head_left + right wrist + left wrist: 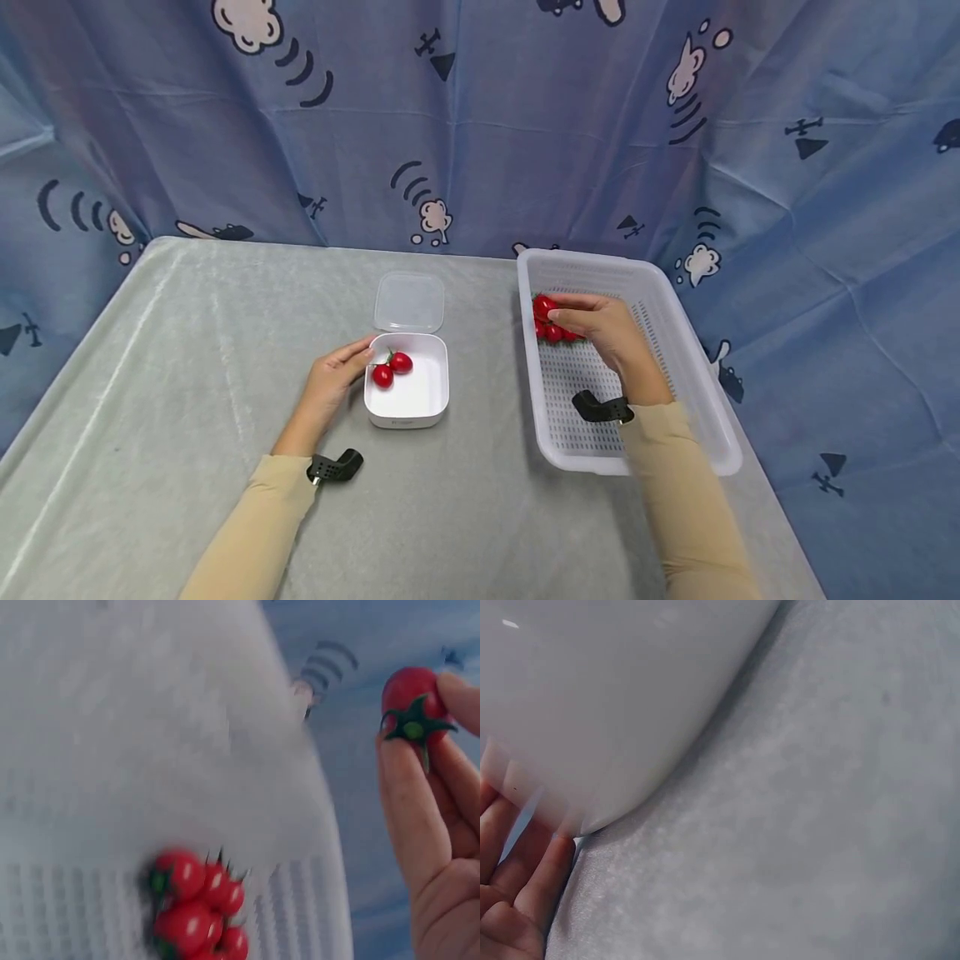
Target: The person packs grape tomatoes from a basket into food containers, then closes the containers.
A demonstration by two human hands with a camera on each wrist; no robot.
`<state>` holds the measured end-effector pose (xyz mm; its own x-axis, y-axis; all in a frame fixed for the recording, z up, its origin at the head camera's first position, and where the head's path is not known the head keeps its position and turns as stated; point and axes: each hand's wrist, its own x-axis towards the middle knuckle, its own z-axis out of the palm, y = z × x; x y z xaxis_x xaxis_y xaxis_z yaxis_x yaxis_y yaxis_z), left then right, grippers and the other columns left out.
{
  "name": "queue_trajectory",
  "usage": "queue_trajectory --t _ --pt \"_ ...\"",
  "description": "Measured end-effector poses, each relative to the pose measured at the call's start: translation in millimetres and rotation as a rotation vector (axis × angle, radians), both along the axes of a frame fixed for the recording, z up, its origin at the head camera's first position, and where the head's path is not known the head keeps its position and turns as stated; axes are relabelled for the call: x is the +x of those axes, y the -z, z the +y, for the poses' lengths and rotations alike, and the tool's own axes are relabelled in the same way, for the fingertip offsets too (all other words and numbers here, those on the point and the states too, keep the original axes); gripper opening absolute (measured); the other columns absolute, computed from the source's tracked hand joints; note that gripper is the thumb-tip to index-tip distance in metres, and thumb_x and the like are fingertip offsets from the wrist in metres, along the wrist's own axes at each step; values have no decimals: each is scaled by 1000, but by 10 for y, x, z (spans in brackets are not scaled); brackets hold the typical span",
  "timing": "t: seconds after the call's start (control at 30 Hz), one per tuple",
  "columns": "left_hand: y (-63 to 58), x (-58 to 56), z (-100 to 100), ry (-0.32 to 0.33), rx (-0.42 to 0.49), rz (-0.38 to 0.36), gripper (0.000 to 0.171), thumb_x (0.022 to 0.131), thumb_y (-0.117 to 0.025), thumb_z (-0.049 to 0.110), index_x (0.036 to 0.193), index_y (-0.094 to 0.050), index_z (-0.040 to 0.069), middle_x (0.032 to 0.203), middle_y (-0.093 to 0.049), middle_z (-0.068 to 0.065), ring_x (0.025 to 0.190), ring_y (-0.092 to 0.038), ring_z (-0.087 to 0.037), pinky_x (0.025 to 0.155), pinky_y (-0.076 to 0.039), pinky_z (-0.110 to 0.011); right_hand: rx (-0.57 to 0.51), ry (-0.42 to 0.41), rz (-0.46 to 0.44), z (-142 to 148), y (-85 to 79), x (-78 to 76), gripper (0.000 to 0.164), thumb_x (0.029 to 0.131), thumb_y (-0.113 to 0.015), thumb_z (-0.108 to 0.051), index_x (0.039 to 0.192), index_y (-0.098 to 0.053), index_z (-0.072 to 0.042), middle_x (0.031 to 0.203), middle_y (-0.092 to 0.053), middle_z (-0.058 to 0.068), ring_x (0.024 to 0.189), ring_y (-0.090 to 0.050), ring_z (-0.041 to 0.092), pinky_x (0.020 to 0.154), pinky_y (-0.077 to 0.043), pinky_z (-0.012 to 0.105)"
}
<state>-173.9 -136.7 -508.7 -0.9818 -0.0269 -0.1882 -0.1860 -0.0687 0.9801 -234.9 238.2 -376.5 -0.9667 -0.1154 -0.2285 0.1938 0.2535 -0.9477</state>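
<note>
A white square box stands on the table with two red cherry tomatoes inside. My left hand touches its upper left side; in the left wrist view the fingers lie nearly straight against the glossy wall. On the right, my right hand is over a white perforated basket. Its thumb and fingers pinch one cherry tomato with a green calyx, held above the basket. Several more cherry tomatoes lie clustered on the basket floor, partly hidden by the hand in the head view.
Just behind the box lies a clear lid on the grey-covered table. The basket's raised rim faces the box across a strip of table. A blue patterned curtain hangs behind the table and along its right side.
</note>
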Motion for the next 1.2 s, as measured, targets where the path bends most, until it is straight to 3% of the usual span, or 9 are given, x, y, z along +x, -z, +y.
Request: queue_trajectory --t 0.13,0.27,0.5,0.8,1.2 --pt "-2 9 2 4 -10 -8 49 98 -65 29 138 -57 1 124 -67 12 108 -59 10 97 -48 -11 -8 -5 16 -197 -84 90 30 88 -76 -16 117 -73 -10 92 -74 -14 83 -68 6 74 -58 20" --pt "-5 9 6 -1 -4 -8 48 98 -64 28 137 -58 1 121 -68 16 109 -59 10 97 -48 -11 -16 -16 63 -410 -158 204 26 85 -78 -13 111 -76 -12 87 -74 -14 76 -64 5 66 -53 21" --pt "-8 -2 13 6 -5 -10 49 98 -65 28 138 -57 2 124 -67 12 109 -59 10 98 -48 -11 -54 -27 93 -744 -223 334 39 85 -77 -9 121 -68 4 86 -74 -15 86 -67 5 78 -54 22" --pt "-4 1 8 -3 17 -2 48 97 -65 25 137 -57 0 109 -67 24 107 -60 10 96 -48 -11 -77 -6 117 -1019 -243 428 36 83 -78 -7 117 -71 2 88 -75 -11 89 -68 7 81 -54 22" --pt "3 -3 -5 5 12 4 49 97 -65 28 137 -58 -1 115 -69 19 106 -61 9 95 -49 -11 -73 9 120 -1307 -163 506 32 81 -81 -9 112 -75 -3 106 -76 12 89 -70 9 81 -57 22"
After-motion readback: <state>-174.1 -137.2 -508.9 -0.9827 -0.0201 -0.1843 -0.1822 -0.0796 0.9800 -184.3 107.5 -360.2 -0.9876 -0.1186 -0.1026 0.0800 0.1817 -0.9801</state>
